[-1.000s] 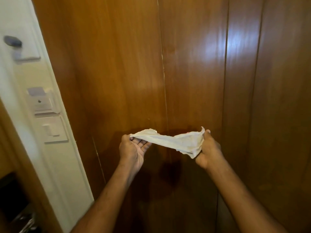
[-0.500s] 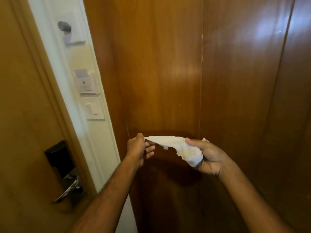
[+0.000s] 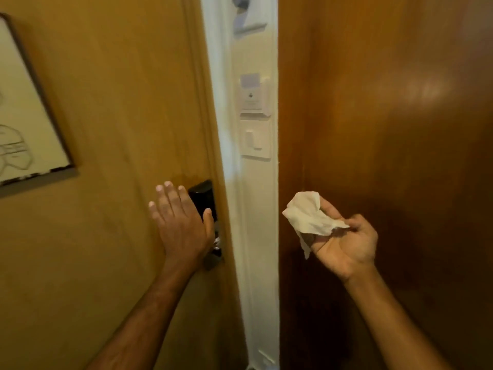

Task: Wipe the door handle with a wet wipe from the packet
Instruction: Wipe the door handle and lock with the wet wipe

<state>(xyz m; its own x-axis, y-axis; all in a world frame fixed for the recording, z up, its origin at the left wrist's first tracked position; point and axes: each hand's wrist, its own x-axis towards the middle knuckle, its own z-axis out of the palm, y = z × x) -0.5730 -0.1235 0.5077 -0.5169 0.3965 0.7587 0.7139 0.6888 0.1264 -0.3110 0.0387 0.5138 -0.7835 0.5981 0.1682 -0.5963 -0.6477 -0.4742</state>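
Note:
A black lock plate point(image 3: 203, 199) sits on the light wooden door point(image 3: 112, 108) near its right edge. The metal door handle point(image 3: 215, 243) below it is mostly hidden behind my left hand point(image 3: 181, 222), which is open with fingers spread, in front of the plate. My right hand point(image 3: 344, 239), palm up, holds a crumpled white wet wipe point(image 3: 309, 214) in front of the dark wooden panel, to the right of the handle. No packet is in view.
A white wall strip point(image 3: 256, 263) between the door and the dark wood panelling point(image 3: 386, 129) carries a key-card holder point(image 3: 253, 96) and a light switch point(image 3: 254, 138). A framed drawing point(image 3: 24, 116) hangs on the door at the left.
The view has swung left onto the door. My left hand let go of the wipe and moved left over the lock and handle. The right hand keeps the wipe, now bunched.

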